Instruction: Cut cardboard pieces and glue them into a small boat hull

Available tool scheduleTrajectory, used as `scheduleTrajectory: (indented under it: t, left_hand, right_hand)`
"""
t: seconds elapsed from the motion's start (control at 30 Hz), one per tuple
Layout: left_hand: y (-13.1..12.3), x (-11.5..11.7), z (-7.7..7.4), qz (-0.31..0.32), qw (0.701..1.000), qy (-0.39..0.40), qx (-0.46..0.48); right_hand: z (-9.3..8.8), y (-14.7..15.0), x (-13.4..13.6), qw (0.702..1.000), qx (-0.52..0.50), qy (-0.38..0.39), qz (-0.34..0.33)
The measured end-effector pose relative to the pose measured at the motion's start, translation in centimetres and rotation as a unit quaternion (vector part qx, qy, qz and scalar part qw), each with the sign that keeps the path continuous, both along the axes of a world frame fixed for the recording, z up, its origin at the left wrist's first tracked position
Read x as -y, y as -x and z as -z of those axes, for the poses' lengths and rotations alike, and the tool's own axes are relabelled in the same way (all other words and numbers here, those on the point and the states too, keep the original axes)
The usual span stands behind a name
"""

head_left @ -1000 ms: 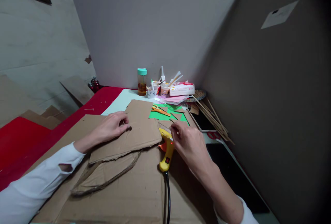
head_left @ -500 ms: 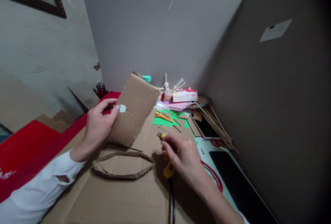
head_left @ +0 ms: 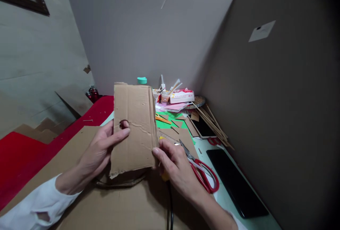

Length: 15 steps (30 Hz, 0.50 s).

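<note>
A rectangular piece of brown cardboard (head_left: 136, 107) is held up in front of me, its face creased and a round hole cut near its left edge. My left hand (head_left: 102, 148) grips that edge, thumb on the front beside the hole, a finger showing through it. At the lower right edge, my right hand (head_left: 174, 162) pinches the cardboard between thumb and fingers. Behind the right hand, a yellow corded tool (head_left: 165, 176) is mostly hidden, with a black cable running toward me. Under the held piece, a cardboard ring (head_left: 120, 184) shows only its near rim.
Red-handled scissors (head_left: 204, 177) lie right of my right hand, beside a black slab (head_left: 236, 184). Farther back are orange scissors (head_left: 163, 119), cardboard scraps, wooden sticks (head_left: 212, 123), a tablet (head_left: 203, 127) and a cup (head_left: 165, 97). A large cardboard sheet (head_left: 127, 210) covers the near table.
The cardboard has turned more upright and faces me. My right hand has moved from the yellow tool onto the cardboard's right edge. The view has swung slightly right, bringing the red scissors into sight.
</note>
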State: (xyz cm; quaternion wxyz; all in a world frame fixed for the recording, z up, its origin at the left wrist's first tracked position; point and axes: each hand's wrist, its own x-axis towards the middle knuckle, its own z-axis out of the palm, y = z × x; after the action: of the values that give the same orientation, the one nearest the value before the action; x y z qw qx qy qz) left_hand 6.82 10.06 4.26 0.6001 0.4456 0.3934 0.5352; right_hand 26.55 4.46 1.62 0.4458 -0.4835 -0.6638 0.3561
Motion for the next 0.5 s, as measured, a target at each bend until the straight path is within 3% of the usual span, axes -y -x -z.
scheduleTrajectory:
  t: [0.2, 0.37, 0.5]
  left_hand:
    - [0.5, -0.3, 0.9, 0.083, 0.991, 0.099, -0.016]
    - [0.2, 0.1, 0.2, 0.032, 0.995, 0.093, -0.021]
    - [0.4, -0.5, 0.4, 0.028, 0.997, 0.068, -0.006]
  right_hand:
    - [-0.5, -0.3, -0.2, 0.999, 0.016, -0.024, 0.024]
    - [-1.7, -3.1, -0.7, 0.99, 0.045, -0.056, 0.124]
    - [-1.7, -5.8, 0.7, 0.968, 0.179, -0.047, 0.171]
